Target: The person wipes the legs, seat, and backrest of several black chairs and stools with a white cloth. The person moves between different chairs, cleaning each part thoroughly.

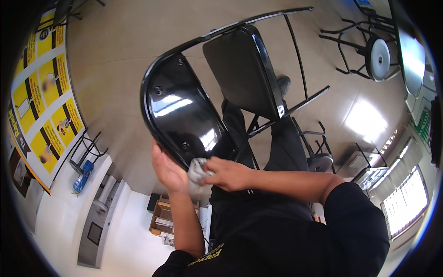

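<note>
A black folding chair [239, 69] with a padded seat and a glossy curved backrest [182, 106] is tilted in front of me. My left hand [169, 170] holds the lower left edge of the backrest, its palm against the tubular frame and its fingertips partly hidden behind it. A crumpled grey-white cloth [197, 171] is bunched in my right hand [228, 174], at the bottom corner of the backrest beside my left hand. My right fingers are closed around the cloth. Light reflects off the backrest, where several round fasteners show.
Black-framed stools with round seats [379, 57] stand at the right, near a table [412, 55]. Another stool [319, 161] is behind my legs. A yellow, white and black banner [57, 87] spans the left. A wooden shelf [162, 214] stands against the white wall at lower left.
</note>
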`<state>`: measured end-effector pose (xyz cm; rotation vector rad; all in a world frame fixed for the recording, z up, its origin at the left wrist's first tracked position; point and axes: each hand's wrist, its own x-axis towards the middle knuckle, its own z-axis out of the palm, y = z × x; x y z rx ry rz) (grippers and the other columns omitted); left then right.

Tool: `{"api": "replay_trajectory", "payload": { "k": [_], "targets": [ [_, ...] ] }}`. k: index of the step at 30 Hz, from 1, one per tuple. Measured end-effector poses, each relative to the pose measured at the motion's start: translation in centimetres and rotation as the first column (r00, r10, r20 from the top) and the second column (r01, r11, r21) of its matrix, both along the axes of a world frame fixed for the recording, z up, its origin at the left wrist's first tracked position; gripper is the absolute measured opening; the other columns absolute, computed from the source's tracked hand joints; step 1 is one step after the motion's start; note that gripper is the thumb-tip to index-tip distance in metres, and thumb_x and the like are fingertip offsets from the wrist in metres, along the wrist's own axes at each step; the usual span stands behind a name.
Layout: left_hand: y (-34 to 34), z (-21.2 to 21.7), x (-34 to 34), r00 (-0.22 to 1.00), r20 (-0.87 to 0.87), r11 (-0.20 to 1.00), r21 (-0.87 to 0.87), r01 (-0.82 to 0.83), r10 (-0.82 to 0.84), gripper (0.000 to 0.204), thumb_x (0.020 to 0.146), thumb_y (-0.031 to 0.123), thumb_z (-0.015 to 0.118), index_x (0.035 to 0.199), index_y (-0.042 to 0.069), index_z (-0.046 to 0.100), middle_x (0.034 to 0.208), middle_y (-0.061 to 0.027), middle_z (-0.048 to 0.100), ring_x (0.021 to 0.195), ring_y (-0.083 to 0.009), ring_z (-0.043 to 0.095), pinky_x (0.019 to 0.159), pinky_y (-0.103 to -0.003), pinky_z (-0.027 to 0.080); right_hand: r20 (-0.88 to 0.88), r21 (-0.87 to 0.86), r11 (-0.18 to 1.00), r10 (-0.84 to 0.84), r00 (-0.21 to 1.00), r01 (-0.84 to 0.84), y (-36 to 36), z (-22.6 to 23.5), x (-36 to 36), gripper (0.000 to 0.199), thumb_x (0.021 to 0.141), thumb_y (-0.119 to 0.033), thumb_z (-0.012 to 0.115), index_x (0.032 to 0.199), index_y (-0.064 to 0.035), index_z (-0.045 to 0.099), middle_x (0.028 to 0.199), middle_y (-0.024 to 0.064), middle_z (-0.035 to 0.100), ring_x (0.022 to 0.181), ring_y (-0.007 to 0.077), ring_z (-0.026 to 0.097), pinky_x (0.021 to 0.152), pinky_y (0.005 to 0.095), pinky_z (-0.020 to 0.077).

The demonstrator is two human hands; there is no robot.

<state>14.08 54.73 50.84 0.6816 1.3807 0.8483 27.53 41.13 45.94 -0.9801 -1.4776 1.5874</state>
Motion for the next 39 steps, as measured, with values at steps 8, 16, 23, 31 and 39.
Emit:
{"api": "replay_trajectory", "payload": {
  "k": [8,16,23,31,39],
  "targets": [
    [0.3,0.6,1.8,0.946,-0.313,0.995,0.022,0.094,-0.082,0.038,0.097,-0.001,0.066,0.134,-0.003,0.059,0.116,-0.0085,0.069,0.1,-0.0154,0.066,0.091,-0.03,0.054,0.591,-0.536,0.722,-0.05,0.805,0.438,-7.5,-12.6,19.5,0.03,0.094,-0.016,0.068,0.122,-0.0072,0.072,0.109,0.0165,0.062,0.111,0.0349,0.067,0.094,0.0441,0.0528],
    [0.8,0.3,1.1,0.797,-0.536,0.932,0.051,0.359,-0.277,0.043,0.095,-0.003,0.069,0.136,-0.001,0.057,0.121,-0.0079,0.067,0.104,-0.0162,0.064,0.097,-0.031,0.051,0.563,0.25,0.638,-0.708,0.427,0.728,14.4,-17.4,28.1,0.04,0.102,-0.034,0.061,0.139,-0.0178,0.066,0.127,0.0173,0.058,0.119,0.0368,0.059,0.105,0.0463,0.0474],
    [-0.3,-0.7,1.4,0.836,-0.531,0.972,0.086,0.219,-0.142,0.049,0.097,-0.006,0.061,0.145,-0.003,0.051,0.123,-0.0105,0.067,0.102,-0.0164,0.065,0.093,-0.03,0.053,0.598,0.132,0.78,-0.555,0.578,0.612,4.7,-19.7,21.4,0.027,0.1,-0.007,0.054,0.126,-0.0099,0.061,0.124,0.0183,0.056,0.121,0.0401,0.056,0.105,0.0482,0.047],
    [-0.1,-1.2,0.7,0.842,-0.524,0.976,0.086,0.202,-0.128,0.047,0.094,-0.007,0.061,0.141,-0.003,0.055,0.118,-0.0089,0.068,0.1,-0.0171,0.065,0.095,-0.031,0.052,0.619,-0.327,0.912,0.009,0.786,0.247,-14.6,-16.5,22.7,0.024,0.09,-0.006,0.057,0.114,-0.0046,0.061,0.121,0.019,0.06,0.113,0.0409,0.061,0.098,0.0492,0.0512],
    [0.3,-0.9,0.5,0.811,-0.558,0.976,0.009,0.217,-0.175,0.048,0.092,-0.009,0.059,0.139,-0.004,0.056,0.119,-0.0103,0.068,0.103,-0.0175,0.066,0.096,-0.031,0.053,0.632,-0.208,0.662,-0.471,0.615,0.72,3.2,-15.2,26.5,0.036,0.104,-0.033,0.057,0.12,-0.0014,0.063,0.111,0.0195,0.058,0.106,0.0399,0.062,0.094,0.0497,0.0497]
  ]
}}
